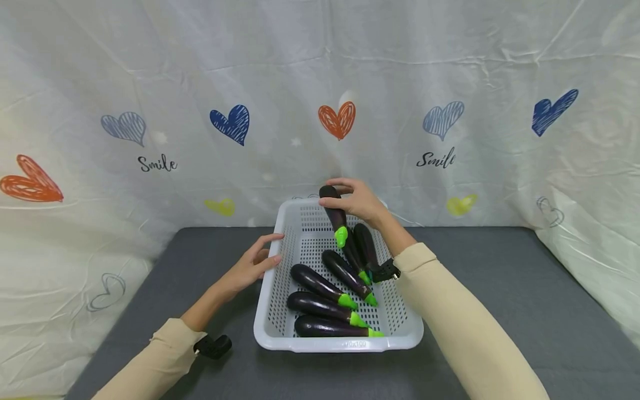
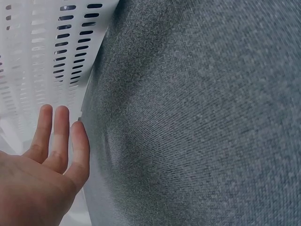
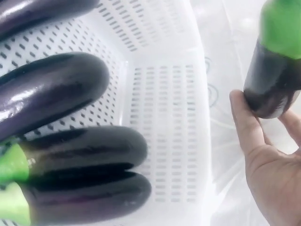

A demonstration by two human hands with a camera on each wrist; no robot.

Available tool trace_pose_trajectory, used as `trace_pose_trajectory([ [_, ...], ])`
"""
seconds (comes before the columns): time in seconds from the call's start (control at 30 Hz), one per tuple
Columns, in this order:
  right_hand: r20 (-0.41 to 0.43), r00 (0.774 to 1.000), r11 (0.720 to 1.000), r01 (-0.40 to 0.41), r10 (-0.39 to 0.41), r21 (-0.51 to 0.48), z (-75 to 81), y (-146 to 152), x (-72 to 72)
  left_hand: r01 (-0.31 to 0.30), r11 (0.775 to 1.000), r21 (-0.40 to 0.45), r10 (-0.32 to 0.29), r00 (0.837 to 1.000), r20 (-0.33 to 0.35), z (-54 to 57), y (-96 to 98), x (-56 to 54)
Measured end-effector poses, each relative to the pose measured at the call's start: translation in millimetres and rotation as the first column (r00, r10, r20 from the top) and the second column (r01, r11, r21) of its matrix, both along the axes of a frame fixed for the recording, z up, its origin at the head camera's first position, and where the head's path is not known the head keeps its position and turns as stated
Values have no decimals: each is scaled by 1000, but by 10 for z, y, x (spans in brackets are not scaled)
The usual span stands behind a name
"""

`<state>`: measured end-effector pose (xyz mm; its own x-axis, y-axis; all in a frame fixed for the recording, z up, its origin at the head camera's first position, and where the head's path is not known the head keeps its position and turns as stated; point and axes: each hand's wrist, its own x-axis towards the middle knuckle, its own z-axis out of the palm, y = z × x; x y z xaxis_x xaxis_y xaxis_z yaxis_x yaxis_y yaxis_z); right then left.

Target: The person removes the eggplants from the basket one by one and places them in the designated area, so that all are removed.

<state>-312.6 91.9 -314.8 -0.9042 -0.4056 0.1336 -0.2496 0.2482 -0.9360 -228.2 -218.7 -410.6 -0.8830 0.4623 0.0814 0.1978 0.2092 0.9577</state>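
Note:
My right hand (image 1: 364, 202) grips a dark purple eggplant (image 1: 337, 218) near its blunt end, above the far part of a white perforated basket (image 1: 330, 345). The bright green cap of this eggplant points down and toward me in the head view. In the right wrist view the held eggplant (image 3: 270, 82) is beyond the basket's edge. Several more eggplants (image 1: 320, 306) lie inside, three of them roughly side by side near the front. At the left rim my left hand (image 1: 250, 264) touches the basket with loosely bent fingers; the left wrist view shows three fingers (image 2: 60, 136) extended beside the outer wall.
The basket stands on a grey cloth-covered table (image 1: 500, 300). Behind it hangs a pale sheet (image 1: 290, 72) printed with hearts and writing, close to the basket's far end. Each wrist wears a small black device, such as the left one (image 1: 214, 347).

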Motion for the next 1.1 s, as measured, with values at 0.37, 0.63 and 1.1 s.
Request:
trace_pose_trajectory([
  [0.37,95,995,998,-16,23,-69,95,170,45,-4,1000,-19,4,1000,1,-4,13,5],
  [0.63,87,996,998,17,-11,-61,111,319,50,1,1000,-10,-1,1000,-3,-8,18,-3],
  [1.1,73,997,997,44,-39,-70,88,617,78,7,1000,4,-7,1000,6,-9,12,4],
])
